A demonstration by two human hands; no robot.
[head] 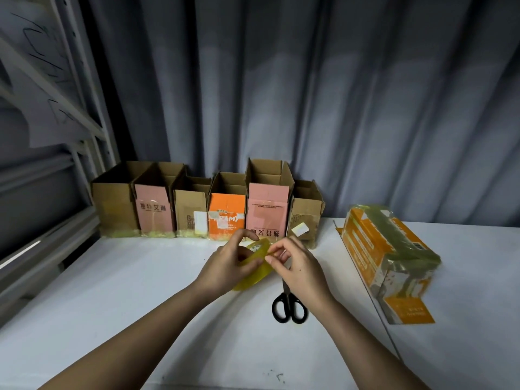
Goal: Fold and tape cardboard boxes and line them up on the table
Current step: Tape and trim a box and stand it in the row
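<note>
Six open-topped cardboard boxes [208,204] lined up side by side at the back of the white bench [112,305], against a grey curtain [309,94]: from the left plain brown, pink, brown, orange, tall pink, brown. Nearer the front, around the middle, a yellowish tape roll [254,273] held above the bench. Left hand [228,266] gripping the roll, fingers curled around its rim and into its core. Right hand [298,268] just beside, fingers [277,253] pinching at the outer edge of the roll, apparently on the tape end. Under the right hand, black scissors [288,305] lying flat on the bench, handles toward the person. Far right, well apart from the row, an orange box [388,263] on its side, wrapped in strips of tape.
</note>
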